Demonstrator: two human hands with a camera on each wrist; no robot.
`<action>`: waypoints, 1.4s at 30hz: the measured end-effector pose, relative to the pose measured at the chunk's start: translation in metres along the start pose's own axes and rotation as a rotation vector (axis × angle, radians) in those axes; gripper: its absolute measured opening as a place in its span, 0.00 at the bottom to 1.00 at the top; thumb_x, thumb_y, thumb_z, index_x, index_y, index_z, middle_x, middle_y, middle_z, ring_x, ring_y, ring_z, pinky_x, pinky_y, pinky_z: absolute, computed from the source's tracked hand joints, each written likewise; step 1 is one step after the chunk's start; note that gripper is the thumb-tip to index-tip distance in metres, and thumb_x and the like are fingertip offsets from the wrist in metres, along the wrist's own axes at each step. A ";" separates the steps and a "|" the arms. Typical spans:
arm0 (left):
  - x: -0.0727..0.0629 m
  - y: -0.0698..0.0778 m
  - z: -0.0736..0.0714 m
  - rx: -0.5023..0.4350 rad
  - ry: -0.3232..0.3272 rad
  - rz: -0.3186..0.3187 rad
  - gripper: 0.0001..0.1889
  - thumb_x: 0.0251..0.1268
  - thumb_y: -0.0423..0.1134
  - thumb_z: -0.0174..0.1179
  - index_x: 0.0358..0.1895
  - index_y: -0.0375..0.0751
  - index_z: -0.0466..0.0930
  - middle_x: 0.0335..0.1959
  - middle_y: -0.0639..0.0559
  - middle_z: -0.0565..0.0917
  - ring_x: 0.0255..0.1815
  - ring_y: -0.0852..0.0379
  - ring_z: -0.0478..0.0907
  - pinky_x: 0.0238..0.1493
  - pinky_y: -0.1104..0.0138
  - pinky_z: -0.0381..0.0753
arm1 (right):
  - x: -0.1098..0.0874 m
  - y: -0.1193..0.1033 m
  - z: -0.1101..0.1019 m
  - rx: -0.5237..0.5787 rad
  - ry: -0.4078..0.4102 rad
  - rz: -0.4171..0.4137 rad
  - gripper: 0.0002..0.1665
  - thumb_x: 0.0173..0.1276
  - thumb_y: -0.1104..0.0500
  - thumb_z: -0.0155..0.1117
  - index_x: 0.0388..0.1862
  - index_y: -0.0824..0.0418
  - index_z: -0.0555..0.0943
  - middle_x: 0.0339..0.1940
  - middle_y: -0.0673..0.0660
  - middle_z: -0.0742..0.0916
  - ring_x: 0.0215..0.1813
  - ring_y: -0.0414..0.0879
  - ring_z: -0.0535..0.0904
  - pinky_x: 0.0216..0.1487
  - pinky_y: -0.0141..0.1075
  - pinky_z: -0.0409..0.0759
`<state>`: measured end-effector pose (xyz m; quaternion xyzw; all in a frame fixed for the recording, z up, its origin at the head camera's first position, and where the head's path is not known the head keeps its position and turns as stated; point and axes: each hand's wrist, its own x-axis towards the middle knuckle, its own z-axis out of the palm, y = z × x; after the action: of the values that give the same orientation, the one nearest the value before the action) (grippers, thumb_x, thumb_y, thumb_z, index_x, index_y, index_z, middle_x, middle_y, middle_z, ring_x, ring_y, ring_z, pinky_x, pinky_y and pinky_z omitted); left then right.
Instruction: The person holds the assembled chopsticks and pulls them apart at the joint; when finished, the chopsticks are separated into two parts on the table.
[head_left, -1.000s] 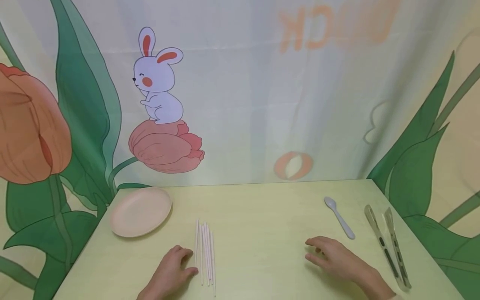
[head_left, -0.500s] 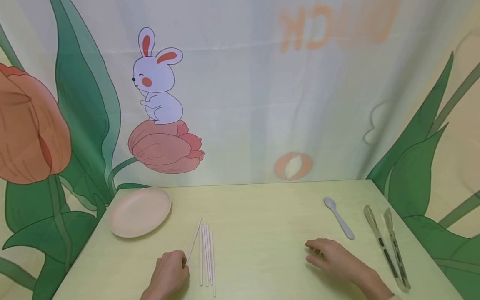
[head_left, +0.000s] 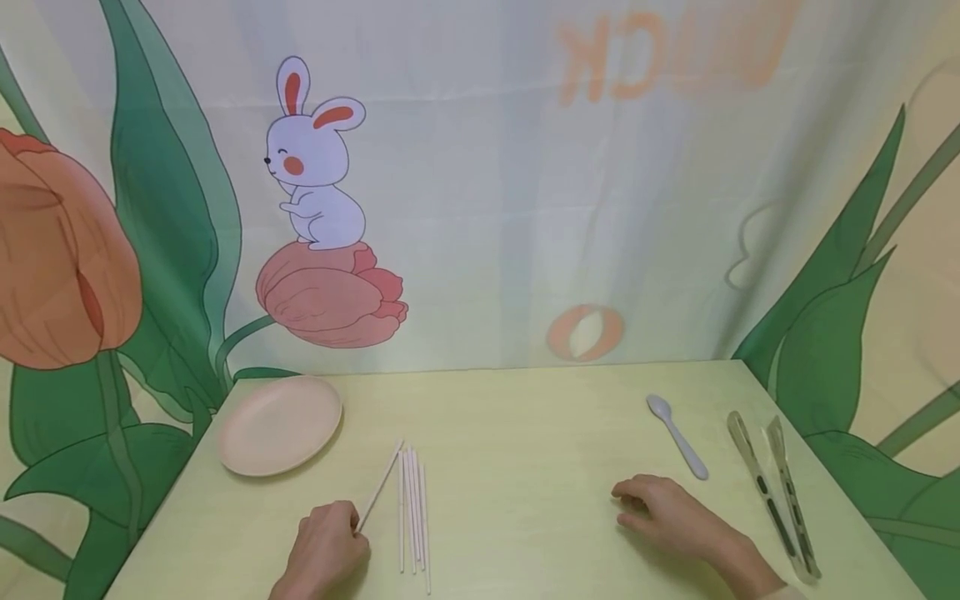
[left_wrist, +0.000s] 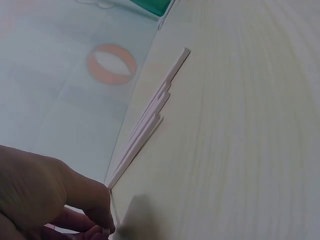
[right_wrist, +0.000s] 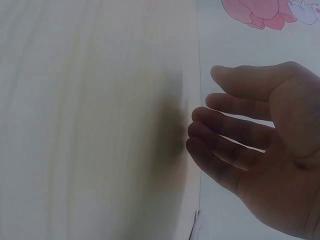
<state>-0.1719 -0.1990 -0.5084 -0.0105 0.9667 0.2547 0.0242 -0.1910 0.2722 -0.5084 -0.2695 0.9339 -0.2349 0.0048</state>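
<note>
My left hand (head_left: 322, 546) pinches the near end of one thin white stick (head_left: 381, 483) between thumb and fingers. That stick slants up and to the right, its far tip close to the other sticks. Several more white sticks (head_left: 415, 517) lie roughly parallel on the table just right of the hand. In the left wrist view the thumb and fingertips of the left hand (left_wrist: 60, 200) meet, and the loose sticks (left_wrist: 145, 127) lie beyond them. My right hand (head_left: 667, 517) hovers over the table's right side with relaxed, slightly bent fingers, holding nothing; its palm (right_wrist: 280, 185) shows in the right wrist view.
A round beige plate (head_left: 281, 425) sits at the table's back left corner. At the right lie a pale grey spoon (head_left: 681, 442) and, beyond it, a pair of tongs (head_left: 765, 487). A printed curtain (head_left: 465, 208) hangs along the table's back edge.
My left hand has taken hold of the leftmost stick and drawn its near end left, away from the others, so it now slants. The right hand has barely moved.
</note>
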 end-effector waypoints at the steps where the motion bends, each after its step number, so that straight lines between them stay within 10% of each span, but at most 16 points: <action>1: 0.000 -0.002 -0.002 -0.006 -0.007 -0.004 0.05 0.46 0.26 0.58 0.28 0.36 0.79 0.24 0.47 0.80 0.20 0.54 0.69 0.19 0.66 0.67 | 0.001 0.000 0.000 0.001 0.001 -0.002 0.15 0.63 0.58 0.68 0.47 0.62 0.83 0.39 0.48 0.86 0.41 0.38 0.79 0.42 0.34 0.79; 14: 0.008 -0.002 -0.017 0.009 0.081 0.082 0.07 0.45 0.26 0.58 0.29 0.35 0.83 0.23 0.49 0.80 0.18 0.59 0.68 0.19 0.69 0.67 | 0.020 -0.012 -0.013 0.034 0.013 -0.007 0.16 0.65 0.56 0.67 0.49 0.62 0.82 0.41 0.52 0.86 0.40 0.43 0.81 0.42 0.38 0.81; 42: 0.028 0.050 -0.018 0.093 0.188 0.341 0.09 0.42 0.24 0.61 0.28 0.38 0.87 0.21 0.56 0.75 0.22 0.63 0.67 0.25 0.70 0.69 | 0.068 -0.056 -0.035 -0.070 0.156 -0.177 0.17 0.64 0.54 0.68 0.51 0.55 0.81 0.46 0.47 0.84 0.44 0.41 0.79 0.46 0.36 0.79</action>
<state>-0.2021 -0.1643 -0.4693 0.1306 0.9632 0.2080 -0.1091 -0.2257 0.2120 -0.4447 -0.3318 0.9116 -0.2219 -0.0983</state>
